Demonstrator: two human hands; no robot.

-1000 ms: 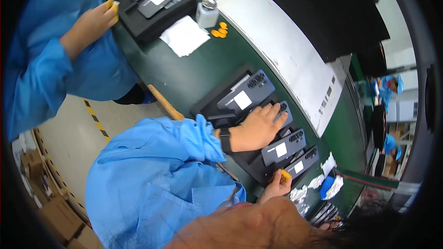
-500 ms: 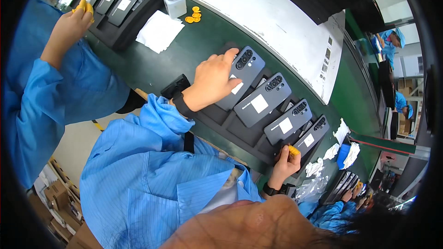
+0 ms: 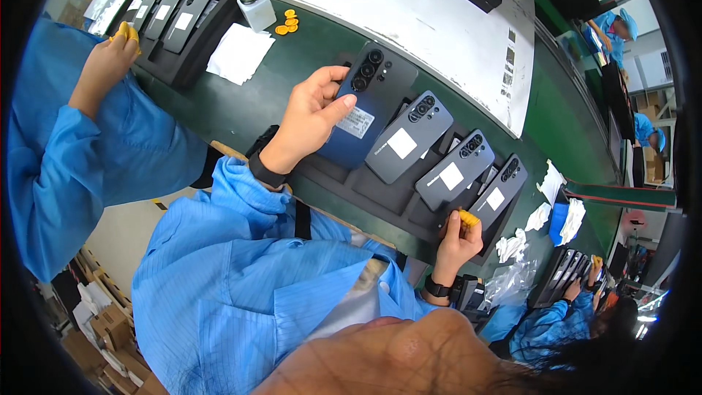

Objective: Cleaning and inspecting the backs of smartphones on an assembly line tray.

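Note:
My left hand [image 3: 311, 113] grips a dark blue smartphone [image 3: 376, 80] by its left edge, thumb on the back. The phone is tilted above the black foam tray [image 3: 351, 194], its camera lenses and a printed label facing up. Farther right in the tray lie three grey smartphones, a nearer one [image 3: 409, 135], a middle one [image 3: 455, 168] and a far right one [image 3: 501, 194], each with a white sticker. My right hand [image 3: 459, 245] is closed beside the tray's right end, with a yellow ribbed finger cot on a finger; what it holds, if anything, is hidden.
A pump bottle [image 3: 256, 9], yellow finger cots [image 3: 289, 22] and white wipes [image 3: 240, 53] lie at the back left. At left, a co-worker's hand [image 3: 110, 66] is by another phone tray [image 3: 179, 62]. A blue box [image 3: 559, 223] and crumpled wipes [image 3: 512, 246] lie right.
My left hand has lifted the leftmost phone up out of the tray and tilted it. My right hand stays closed near the tray's right end. The whole view has shifted slightly.

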